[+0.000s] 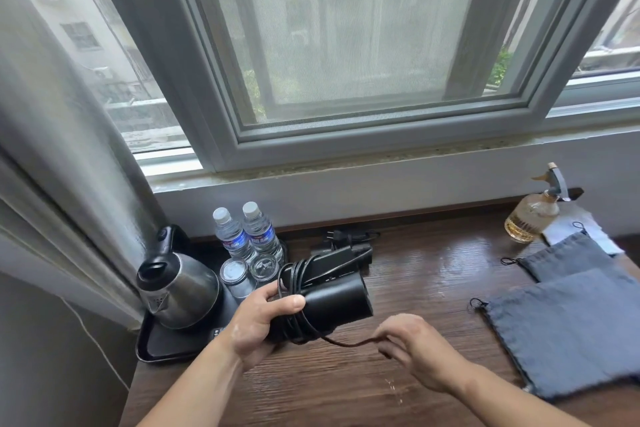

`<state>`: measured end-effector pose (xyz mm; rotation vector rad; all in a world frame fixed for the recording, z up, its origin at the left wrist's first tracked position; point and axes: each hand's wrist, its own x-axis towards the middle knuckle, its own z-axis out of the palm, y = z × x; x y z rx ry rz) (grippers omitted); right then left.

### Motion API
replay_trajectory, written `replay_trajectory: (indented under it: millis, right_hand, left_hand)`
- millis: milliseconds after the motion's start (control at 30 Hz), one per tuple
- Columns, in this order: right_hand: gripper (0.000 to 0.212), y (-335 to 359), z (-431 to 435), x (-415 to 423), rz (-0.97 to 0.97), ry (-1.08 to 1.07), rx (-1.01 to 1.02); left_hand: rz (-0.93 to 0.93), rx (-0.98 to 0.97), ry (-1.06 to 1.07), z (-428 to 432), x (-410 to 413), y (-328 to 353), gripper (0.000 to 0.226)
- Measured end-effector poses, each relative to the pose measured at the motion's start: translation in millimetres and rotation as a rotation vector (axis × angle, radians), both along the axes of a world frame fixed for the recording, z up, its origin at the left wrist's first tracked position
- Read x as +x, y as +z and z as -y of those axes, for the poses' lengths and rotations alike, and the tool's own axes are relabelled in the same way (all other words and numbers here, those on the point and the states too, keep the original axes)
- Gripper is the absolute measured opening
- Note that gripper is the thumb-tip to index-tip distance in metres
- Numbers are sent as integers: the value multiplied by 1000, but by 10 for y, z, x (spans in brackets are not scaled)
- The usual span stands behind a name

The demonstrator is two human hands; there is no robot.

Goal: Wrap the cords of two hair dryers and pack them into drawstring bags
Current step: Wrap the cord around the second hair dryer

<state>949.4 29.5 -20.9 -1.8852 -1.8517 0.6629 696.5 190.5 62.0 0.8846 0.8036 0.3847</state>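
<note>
Cord, thin and dark [346, 344], runs into the pinching fingers of the right hand [415, 347], which hide its end. The left hand [263, 319] grips the black barrel-shaped hair dryer [337, 302], coils wound round it, above the brown wooden tabletop [433, 270] at 6 o'clock. Behind it toward 12, a second black hair dryer [362, 253] is mostly hidden, only its plug [333, 237] clear. Two grey cloth drawstring bags [561, 333] overlap at 4 o'clock, the nearer cut off by the frame edge. A steel kettle [180, 288] on a black tray [162, 350] stands at 8 o'clock.
</note>
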Motion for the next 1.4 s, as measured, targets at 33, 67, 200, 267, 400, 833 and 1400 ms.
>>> replay_trajectory:
  millis: [33,67,200,267,400,833,1400]
  right_hand:
    - [10,28,-28,52,5,13,-13]
    - [9,47,-59,104,12,26,-29]
    - [9,188,-189,257,59,0,-46]
    - [11,307,-261,292,125,-49,-39]
    - [12,529,-354,279,200,-116,-72]
    - [38,392,-219,-108,-777,-587,97]
    - [43,517,-150,-149,-1255,-692,61]
  left_hand:
    - [-5,3,-26,3,-7,-1,72]
    - [-15,4,-50,11,-12,9,75]
    - [-42,38,-148,52,-4,42,77]
    - [-54,52,-174,66,8,61,77]
    - [-93,104,-214,84,3,117,72]
    - [-215,190,-233,185,7,125,60]
    - [-272,285,-198,264,-30,67,57]
